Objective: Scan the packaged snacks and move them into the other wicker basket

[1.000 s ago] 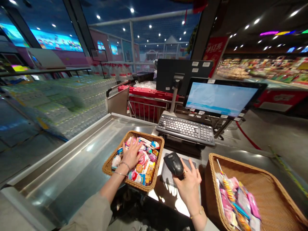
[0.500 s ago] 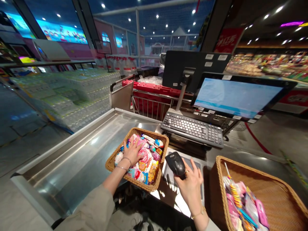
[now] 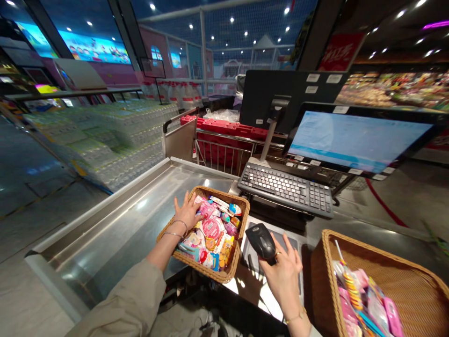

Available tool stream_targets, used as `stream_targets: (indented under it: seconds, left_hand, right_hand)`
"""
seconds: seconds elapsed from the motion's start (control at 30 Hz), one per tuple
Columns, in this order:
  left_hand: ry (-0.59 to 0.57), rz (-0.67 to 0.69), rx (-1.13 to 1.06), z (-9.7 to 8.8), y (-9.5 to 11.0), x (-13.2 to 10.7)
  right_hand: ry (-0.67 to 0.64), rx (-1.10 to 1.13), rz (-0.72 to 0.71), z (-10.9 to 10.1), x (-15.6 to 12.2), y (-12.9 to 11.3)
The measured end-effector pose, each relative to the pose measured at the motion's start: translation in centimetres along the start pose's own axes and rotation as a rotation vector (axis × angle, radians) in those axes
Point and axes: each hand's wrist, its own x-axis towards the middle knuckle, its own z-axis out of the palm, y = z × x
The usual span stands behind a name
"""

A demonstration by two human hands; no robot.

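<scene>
My left hand (image 3: 186,213) lies with spread fingers at the upper left side of a wicker basket (image 3: 245,220). Its thumb side touches or hovers over the wrapped sweets inside; exactly which, I cannot tell. Among the small packages are a round pink pack (image 3: 212,228) and a yellow-and-white packet (image 3: 226,248). My right hand (image 3: 282,269) grips a black barcode scanner (image 3: 260,239), its head pointing up and toward the basket. Some fingers of this hand stick out to the right, and the scanner's handle is largely hidden. Below the scanner is a glass-like scale plate (image 3: 298,245).
A second wicker basket (image 3: 324,262) with toys and sweets stands at right, a twisted lollipop (image 3: 351,289) poking up in it. Behind are a keyboard (image 3: 286,187) and a lit monitor (image 3: 358,138). The metal counter (image 3: 129,220) has a raised left edge; a cart (image 3: 224,152) stands behind.
My left hand has shifted up and left, from the middle of the sweets toward the basket's left rim. My right hand keeps hold of the scanner. The view has turned slightly left.
</scene>
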Motion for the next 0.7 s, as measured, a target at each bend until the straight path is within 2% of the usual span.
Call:
stream_targets:
  seconds: [0.17,0.23,0.4,0.57,0.7]
  left_hand:
    - [0.032,-0.068,-0.006,0.5,-0.5,0.6]
    - [0.042,-0.056,-0.026,0.5,-1.0,0.7]
    - [0.016,0.118,-0.096,0.2,-1.4,-0.4]
    - [-0.077,0.319,-0.108,0.5,0.1,-2.2]
    - [-0.083,0.439,-0.089,1.3,1.0,-2.7]
  right_hand:
    - [0.002,0.009,0.006,-0.2,0.2,0.1]
    - [0.003,0.013,0.016,-0.4,0.2,0.2]
    - [-0.006,0.028,0.038,-0.7,0.3,0.0]
    - [-0.019,0.041,0.04,-0.8,0.5,-0.3]
    - [-0.025,0.043,0.04,-0.9,0.5,-0.3]
